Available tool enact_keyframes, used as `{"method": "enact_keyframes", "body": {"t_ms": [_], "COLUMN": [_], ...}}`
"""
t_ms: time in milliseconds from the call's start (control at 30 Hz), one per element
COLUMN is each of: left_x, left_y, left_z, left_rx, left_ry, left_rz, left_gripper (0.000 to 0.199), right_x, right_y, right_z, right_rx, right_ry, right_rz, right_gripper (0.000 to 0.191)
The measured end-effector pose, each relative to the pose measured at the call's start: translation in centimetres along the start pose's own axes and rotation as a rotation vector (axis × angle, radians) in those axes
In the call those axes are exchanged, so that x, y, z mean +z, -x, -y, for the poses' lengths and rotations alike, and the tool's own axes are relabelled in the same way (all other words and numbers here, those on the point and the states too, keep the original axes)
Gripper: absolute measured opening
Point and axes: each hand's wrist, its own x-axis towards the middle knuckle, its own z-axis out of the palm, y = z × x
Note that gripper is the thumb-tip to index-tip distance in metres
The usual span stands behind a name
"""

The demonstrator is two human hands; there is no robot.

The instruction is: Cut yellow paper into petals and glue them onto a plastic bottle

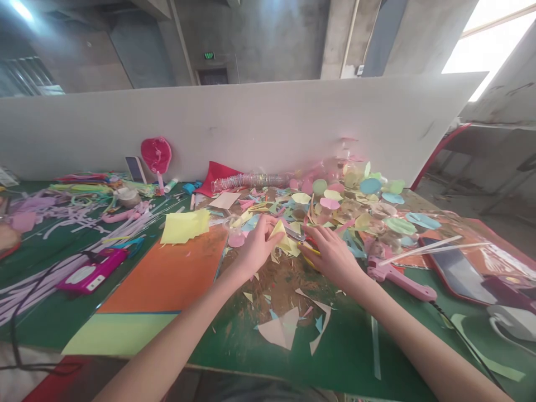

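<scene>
At the middle of the green table, my left hand [264, 241] pinches a folded piece of yellow paper [285, 239]. My right hand [329, 245] is closed around the yellow handles of a pair of scissors [310, 255]. The metal blades point left toward the yellow paper; whether they touch it I cannot tell. Below the hands lie paper scraps, among them a pale pink piece [280, 329] and a curved offcut [321, 324]. Left of my left hand, a stack of yellow paper squares [185, 226] rests on orange paper [167, 276].
Many cut paper circles [371, 186] and scraps cover the back right. A pink glue gun [400, 277] and a phone [458, 271] lie at right. On the left are a magenta device [92, 272] and purple strips [100, 245]. Another person's hand [8, 237] shows at far left.
</scene>
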Motion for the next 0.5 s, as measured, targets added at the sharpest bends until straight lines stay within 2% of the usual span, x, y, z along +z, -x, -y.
{"method": "enact_keyframes", "body": {"t_ms": [100,300,400,500], "left_x": [0.6,0.9,0.7,0.6], "left_y": [0.4,1.0,0.8,0.7], "left_z": [-0.6,-1.4,-1.0,-0.6], "left_rx": [0.047,0.083,0.097,0.089], "left_ry": [-0.009,0.059,0.129,0.189], "left_rz": [0.04,0.181,0.207,0.224], "left_gripper": [0.023,0.037,0.046,0.054], "right_x": [0.0,0.4,0.3,0.3], "right_y": [0.1,0.1,0.1,0.0], "right_z": [0.8,0.6,0.4,0.4], "right_rx": [-0.056,-0.156,-0.123,0.011], "right_ry": [-0.124,-0.199,-0.316,-0.487], "right_rz": [-0.022,-0.106,-0.104,-0.105], "right_gripper": [0.039,0.029,0.027,0.027]}}
